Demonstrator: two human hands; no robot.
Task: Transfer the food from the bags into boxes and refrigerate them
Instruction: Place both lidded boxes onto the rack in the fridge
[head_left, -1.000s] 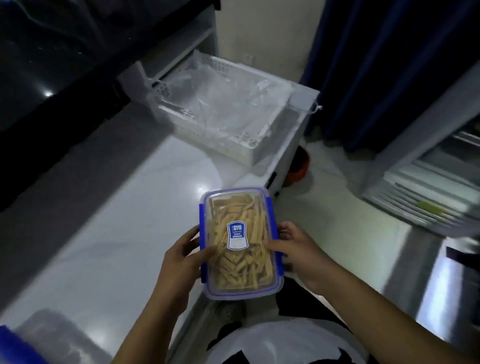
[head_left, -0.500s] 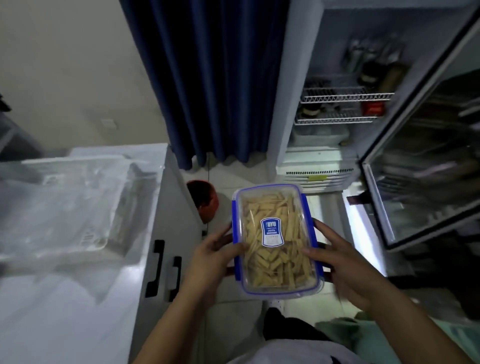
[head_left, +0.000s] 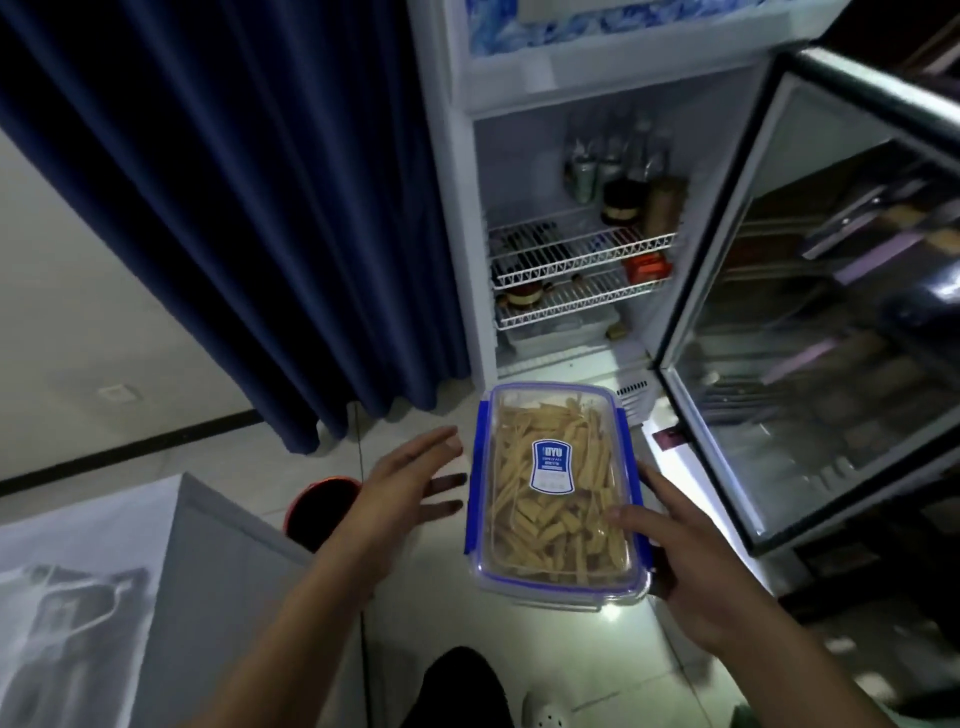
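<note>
A clear plastic box (head_left: 558, 493) with a blue-clipped lid and a blue label holds pale yellow food strips. My right hand (head_left: 691, 566) grips its right side, thumb on the lid and fingers underneath. My left hand (head_left: 405, 488) hovers just left of the box with straight spread fingers, apart from it. Ahead stands the open fridge (head_left: 576, 260) with white wire shelves (head_left: 582, 249) carrying jars, bottles and a red packet.
The fridge's glass door (head_left: 810, 312) swings open to the right. A dark blue curtain (head_left: 234, 208) hangs on the left. A white counter (head_left: 104, 597) with a plastic bag sits lower left, and a red bin (head_left: 317, 509) stands on the tiled floor beside it.
I have turned from the counter toward the open fridge, carrying the box. My left hand has let go of the box's left side and now spreads open beside it.
</note>
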